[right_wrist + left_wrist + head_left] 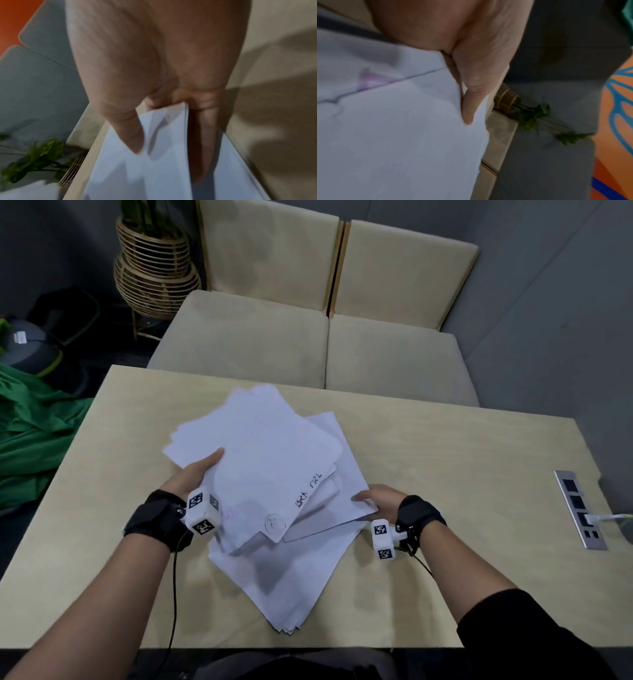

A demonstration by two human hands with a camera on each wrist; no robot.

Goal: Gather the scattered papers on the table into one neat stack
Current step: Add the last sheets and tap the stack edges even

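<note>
A loose bundle of white papers (267,460) is lifted above the wooden table (462,481), its sheets fanned at different angles. My left hand (198,470) grips its left edge, thumb on top (467,108), fingers hidden beneath the papers (393,135). My right hand (373,498) pinches the right corner, thumb (132,135) above and fingers below the sheets (163,162). The top sheet bears handwriting and a drawn circle near its front corner. More papers (291,583) lie flat on the table underneath, close to the front edge.
A power socket strip (579,508) with a plugged cable is set into the table at the right. Beige sofa seats (308,344) stand beyond the far edge. A wicker plant stand (154,265) and green cloth (34,433) sit at the left.
</note>
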